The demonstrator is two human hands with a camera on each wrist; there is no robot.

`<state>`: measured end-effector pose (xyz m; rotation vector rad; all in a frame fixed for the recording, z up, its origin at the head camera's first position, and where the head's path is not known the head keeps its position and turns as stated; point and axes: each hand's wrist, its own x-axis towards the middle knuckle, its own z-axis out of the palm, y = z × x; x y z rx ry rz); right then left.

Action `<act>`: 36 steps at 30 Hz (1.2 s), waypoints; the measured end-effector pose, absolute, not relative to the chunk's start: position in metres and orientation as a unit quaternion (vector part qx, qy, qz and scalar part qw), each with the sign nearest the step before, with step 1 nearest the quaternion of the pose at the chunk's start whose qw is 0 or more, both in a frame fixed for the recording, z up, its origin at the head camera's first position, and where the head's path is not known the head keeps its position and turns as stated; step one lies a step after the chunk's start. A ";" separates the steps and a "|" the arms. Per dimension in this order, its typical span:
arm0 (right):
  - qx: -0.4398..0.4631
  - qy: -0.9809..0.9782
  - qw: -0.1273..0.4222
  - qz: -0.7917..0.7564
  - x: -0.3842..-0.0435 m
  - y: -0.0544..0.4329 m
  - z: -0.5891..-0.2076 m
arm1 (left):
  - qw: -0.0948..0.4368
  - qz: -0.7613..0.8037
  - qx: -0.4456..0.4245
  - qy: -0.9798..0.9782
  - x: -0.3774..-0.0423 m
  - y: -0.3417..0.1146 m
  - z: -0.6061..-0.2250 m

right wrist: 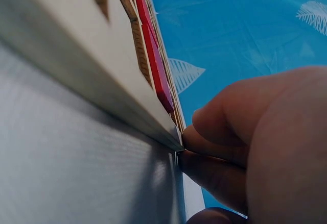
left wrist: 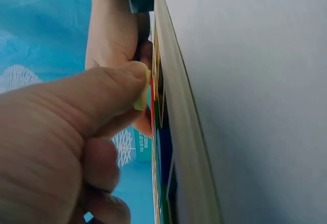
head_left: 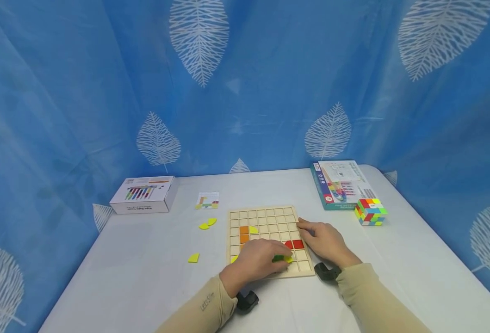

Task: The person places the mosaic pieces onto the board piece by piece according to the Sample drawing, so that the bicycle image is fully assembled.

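A square wooden grid board (head_left: 263,220) lies on the table with coloured pieces in some cells. Over its front right part, my left hand (head_left: 258,260) pinches a small yellow piece (left wrist: 142,95) between thumb and fingers. At the board's right edge, my right hand (head_left: 325,241) grips the rim, its fingertips (right wrist: 194,138) against the wood. Two red pieces (head_left: 298,244) sit in the grid between the hands. Orange squares (head_left: 244,233) form a column on the left, with a yellow quarter-round piece (head_left: 253,230) beside the top ones. A green piece (head_left: 277,258) shows under my left fingers.
Loose yellow pieces (head_left: 193,258) lie left of the board. Behind them is a pattern card (head_left: 207,200). A white box (head_left: 143,195) stands at the back left. At the back right are a flat teal-edged box (head_left: 344,185) and a colourful puzzle cube (head_left: 370,212).
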<state>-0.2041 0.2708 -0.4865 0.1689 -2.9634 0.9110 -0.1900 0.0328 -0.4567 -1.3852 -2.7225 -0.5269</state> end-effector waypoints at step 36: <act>0.050 -0.955 0.012 0.293 -0.204 0.270 -0.485 | 0.109 -0.063 -0.488 -0.864 -0.186 0.034 -0.467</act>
